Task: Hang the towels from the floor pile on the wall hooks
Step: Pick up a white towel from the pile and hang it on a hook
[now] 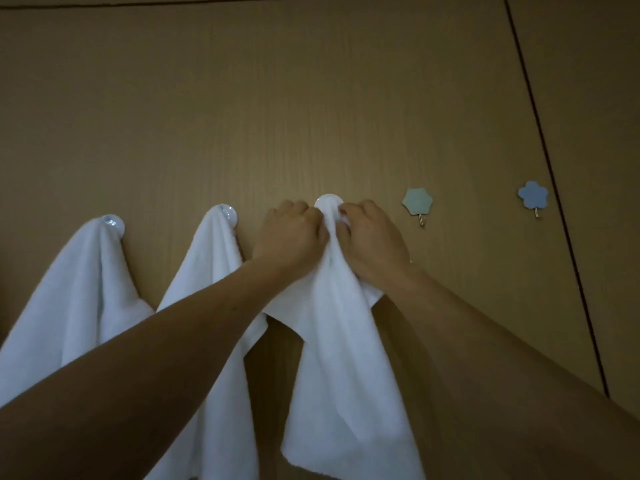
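The left hand (pixel 291 233) and the right hand (pixel 372 237) both pinch the bunched top of a white towel (pixel 343 358), one on each side and equally near, pressing it against the round white hook (pixel 329 201). The towel's length hangs straight down from that grip in soft terry folds. Leftward, a far towel (pixel 76 289) and a near towel (pixel 207 271) already drape from glossy knobs. Rightward, a green flower hook (pixel 418 201) and a blue flower hook (pixel 532 195) stand bare on the wood-grain wall (pixel 311 98).
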Demonstrator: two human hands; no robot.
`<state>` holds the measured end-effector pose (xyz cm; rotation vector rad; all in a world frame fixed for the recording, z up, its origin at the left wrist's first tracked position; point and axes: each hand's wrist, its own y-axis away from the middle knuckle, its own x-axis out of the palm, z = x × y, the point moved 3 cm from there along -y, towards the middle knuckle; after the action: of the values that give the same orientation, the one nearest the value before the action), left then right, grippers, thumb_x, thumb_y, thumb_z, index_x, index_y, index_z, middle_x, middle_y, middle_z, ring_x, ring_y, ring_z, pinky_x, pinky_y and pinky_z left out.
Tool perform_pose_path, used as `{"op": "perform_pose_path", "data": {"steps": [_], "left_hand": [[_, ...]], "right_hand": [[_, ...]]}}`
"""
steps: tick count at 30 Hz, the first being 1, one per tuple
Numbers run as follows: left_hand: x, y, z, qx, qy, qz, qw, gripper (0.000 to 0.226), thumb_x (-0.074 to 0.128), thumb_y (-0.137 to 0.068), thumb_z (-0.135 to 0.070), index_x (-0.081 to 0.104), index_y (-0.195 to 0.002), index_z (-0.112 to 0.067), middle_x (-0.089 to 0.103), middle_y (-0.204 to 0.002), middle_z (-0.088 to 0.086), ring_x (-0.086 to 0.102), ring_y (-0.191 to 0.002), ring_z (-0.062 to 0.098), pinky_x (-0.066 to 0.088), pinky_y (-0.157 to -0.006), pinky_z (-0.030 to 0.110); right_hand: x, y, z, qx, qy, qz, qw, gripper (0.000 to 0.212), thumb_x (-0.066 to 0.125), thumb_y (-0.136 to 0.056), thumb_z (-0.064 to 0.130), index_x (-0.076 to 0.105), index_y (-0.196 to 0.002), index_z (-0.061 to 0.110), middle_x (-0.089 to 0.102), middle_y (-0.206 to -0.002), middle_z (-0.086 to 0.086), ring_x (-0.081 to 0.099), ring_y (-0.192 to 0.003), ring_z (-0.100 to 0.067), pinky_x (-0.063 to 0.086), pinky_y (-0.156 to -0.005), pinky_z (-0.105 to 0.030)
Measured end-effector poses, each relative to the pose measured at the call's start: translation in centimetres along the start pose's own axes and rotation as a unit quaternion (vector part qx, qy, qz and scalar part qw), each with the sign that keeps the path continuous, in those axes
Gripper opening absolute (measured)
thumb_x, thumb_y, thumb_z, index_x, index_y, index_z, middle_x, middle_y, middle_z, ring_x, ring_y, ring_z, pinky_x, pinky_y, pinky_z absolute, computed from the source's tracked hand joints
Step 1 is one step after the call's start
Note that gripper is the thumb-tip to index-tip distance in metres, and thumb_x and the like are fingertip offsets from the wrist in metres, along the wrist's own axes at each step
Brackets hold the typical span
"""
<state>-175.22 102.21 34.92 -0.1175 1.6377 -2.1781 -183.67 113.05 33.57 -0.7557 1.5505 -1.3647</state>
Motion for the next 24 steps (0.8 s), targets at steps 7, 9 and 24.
{"op": "perform_pose_path", "data": {"steps": [7,9,24], "left_hand": [[0.6,1.0,-1.0,-0.154,0.215,0.113,0.958,0.029,0.062,-0.086,-0.035,0.041,-0.067,-0.026,0.05,-0.07,-0.008,0.044,-0.058,0.003,0.027,-0.047,0.014],[0.8,1.3,-0.9,-0.231,0.316,0.186,0.901,0.018,0.068,-0.081,-0.031,0.052,-0.077,-0.024,0.055,-0.077,-0.007,0.052,-0.066,0.003,0.032,-0.05,0.013],[2.7,9.7,-2.6,-0.406,0.681,0.208,0.572,0.047,0.06,-0.056,-0.019,0.067,-0.102,-0.008,0.074,-0.088,0.008,0.069,-0.083,0.028,0.056,-0.065,0.034]], "right_hand": [[0.5,1.1,-0.6,0.14,-0.069,0.073,0.985,0.039,0.064,-0.08,0.035,0.056,-0.108,0.009,0.06,-0.1,-0.007,0.059,-0.086,-0.025,0.043,-0.066,-0.031],[0.5,1.6,-0.5,0.19,-0.134,0.112,0.966,0.024,0.064,-0.078,0.029,0.056,-0.095,0.014,0.061,-0.088,-0.002,0.059,-0.077,-0.02,0.04,-0.057,-0.028],[0.9,7.2,-3.2,0.325,-0.464,0.167,0.807,0.034,0.052,-0.068,0.0,0.061,-0.1,0.006,0.063,-0.09,-0.008,0.061,-0.078,-0.025,0.047,-0.061,-0.03]]}}
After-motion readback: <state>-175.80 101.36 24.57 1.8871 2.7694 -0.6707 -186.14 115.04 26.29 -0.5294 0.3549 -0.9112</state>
